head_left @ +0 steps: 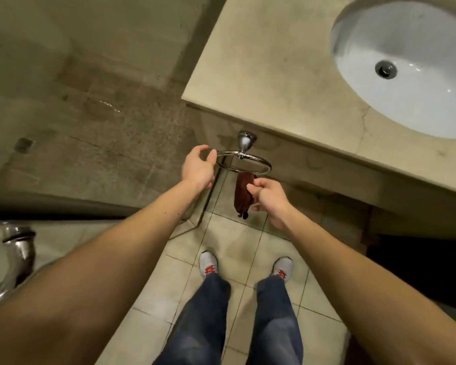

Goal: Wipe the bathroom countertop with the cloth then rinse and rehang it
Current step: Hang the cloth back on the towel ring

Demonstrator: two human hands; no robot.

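In the middle of the frame, a brown cloth (pixel 242 197) hangs bunched from the chrome towel ring (pixel 259 170) fixed to the vanity side below the countertop (pixel 274 75). The right hand (pixel 270 200) pinches the cloth's upper part with curled fingers and thumb. The left hand (pixel 196 168) curls at the ring's left edge and appears to grip it, though the contact is blurred. At upper right, the white sink (pixel 406 106) shows only its dark drain (pixel 385 69).

There are one left hand (pixel 198 168), one right hand (pixel 270 198), one brown cloth (pixel 241 193), one towel ring (pixel 246 143), one sink (pixel 395 35) and two sneakers (pixel 208 264).
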